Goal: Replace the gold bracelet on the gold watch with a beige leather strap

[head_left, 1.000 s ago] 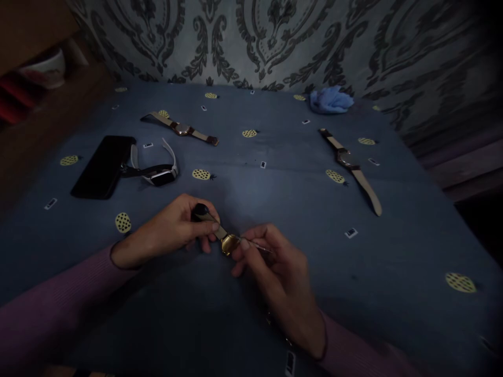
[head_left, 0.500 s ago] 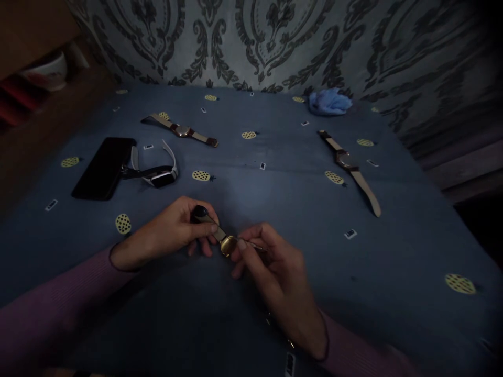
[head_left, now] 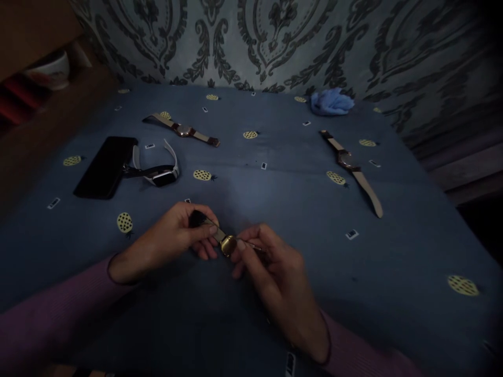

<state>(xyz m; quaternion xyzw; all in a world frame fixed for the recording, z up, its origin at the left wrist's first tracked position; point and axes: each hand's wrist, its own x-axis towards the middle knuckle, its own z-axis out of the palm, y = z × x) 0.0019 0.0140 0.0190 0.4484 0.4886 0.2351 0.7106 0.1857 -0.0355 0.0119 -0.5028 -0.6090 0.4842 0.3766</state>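
Note:
My left hand (head_left: 178,234) pinches the strap of a watch between thumb and fingers, near the front middle of the table. The gold back of that watch (head_left: 228,245) faces up, and the dark end of its strap sticks out above my left fingers. My right hand (head_left: 275,272) is closed on a thin metal tool (head_left: 255,247), whose tip is at the right edge of the watch case. My right fingertips are close beside the case. Whether they touch it is hard to tell.
A black phone (head_left: 106,167) lies at the left, with a white smartwatch (head_left: 164,178) beside it. Two more watches lie farther back, one left of centre (head_left: 184,130), one at the right (head_left: 347,159). A blue cloth (head_left: 331,101) sits by the wall. A bowl (head_left: 51,71) stands on a shelf.
The strap's dark end has shifted slightly down and left, and my left fingers have moved a little. The tool stays at the case. The whole view has shifted slightly.

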